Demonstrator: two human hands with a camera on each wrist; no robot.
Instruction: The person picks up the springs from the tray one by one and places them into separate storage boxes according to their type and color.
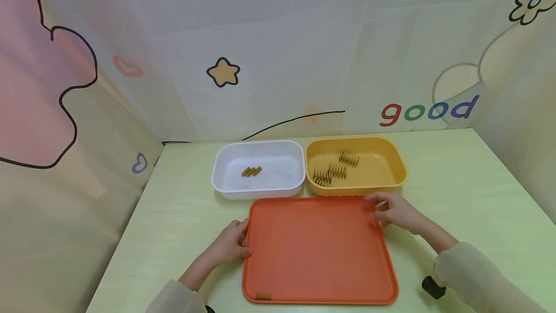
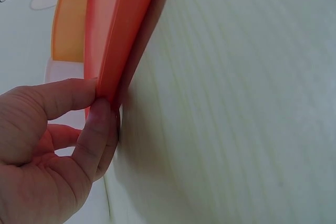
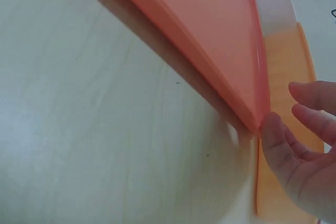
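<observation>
An orange-red tray lies flat on the table. My left hand pinches its left rim between thumb and fingers, clearly seen in the left wrist view. At the far right corner is my right hand; in the right wrist view its thumb touches or nearly touches the corner while the other fingers stand apart from the rim. One small brass-coloured coil spring lies inside the tray's near left corner.
Behind the tray stand a white bin with several small brass-coloured cylinders and a yellow bin with several larger coil springs. The bins sit side by side on a pale green table. A printed curtain hangs behind.
</observation>
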